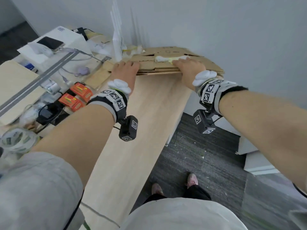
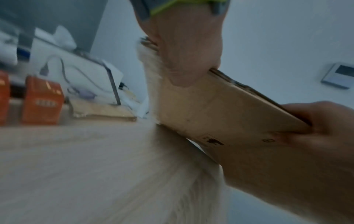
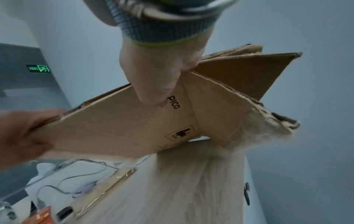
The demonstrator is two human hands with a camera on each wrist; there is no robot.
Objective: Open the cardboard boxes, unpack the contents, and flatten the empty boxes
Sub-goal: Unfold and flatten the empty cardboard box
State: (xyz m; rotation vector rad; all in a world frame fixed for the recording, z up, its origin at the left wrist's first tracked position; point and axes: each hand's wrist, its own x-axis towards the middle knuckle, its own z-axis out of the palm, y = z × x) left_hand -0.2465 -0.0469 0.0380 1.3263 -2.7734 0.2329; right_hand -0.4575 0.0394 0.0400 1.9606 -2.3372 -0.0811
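A stack of flattened brown cardboard boxes (image 1: pixel 167 61) sits at the far end of the wooden table (image 1: pixel 141 113), lifted slightly off it. My left hand (image 1: pixel 126 70) grips its near left edge, thumb underneath (image 2: pixel 184 63). My right hand (image 1: pixel 189 68) grips the near right part, thumb under the panel printed PICO (image 3: pixel 157 84). The cardboard (image 2: pixel 226 109) fills the left wrist view between both hands. In the right wrist view the cardboard (image 3: pixel 124 121) shows loose flaps hanging open at the right. White tape scraps lie on top of the stack.
Two orange cartons (image 1: pixel 78 97) lie left of the table with cables, a tape roll (image 1: pixel 16 140), a phone (image 1: pixel 49 43) on a white box and a clear plastic panel. The wall stands right behind the stack. Dark carpet and my shoes (image 1: pixel 174 185) are to the right.
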